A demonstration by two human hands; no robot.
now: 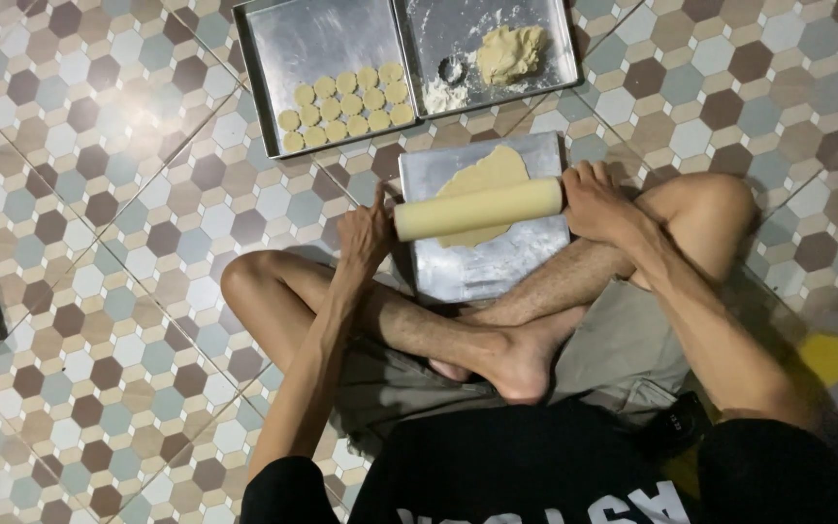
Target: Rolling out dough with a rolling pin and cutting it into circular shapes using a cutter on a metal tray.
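**Rolling pin across the dough, a hand at each end**

A person sits cross-legged on a floor (99, 146) of hexagon-patterned tiles, with a metal tray (497, 267) set just in front of the crossed shins. On that tray lies a flattened sheet of pale yellow dough (485, 175), and a cream-coloured rolling pin (478, 209) lies across it, running nearly side to side and tilted slightly, its right end higher in the frame.

The left hand (366, 233) is at the pin's left end, its fingers (376, 206) curled loosely around the end, the thumb side up. The right hand (598, 202) covers the right end, fingers (589, 175) bent over it and pressed down. Neither hand is spread flat; both are closed partway about the pin's ends. The dough shows above the pin and a little below it, the middle hidden under the roller.

Farther from the person, two more metal trays sit side by side and touching. The left tray (283, 49) holds rows of small round dough discs (346, 107) packed in its near right corner. The right tray (555, 39) carries a rough lump of dough (509, 50), a scatter of white flour (443, 95) and a small ring-shaped cutter (452, 69) beside the flour.
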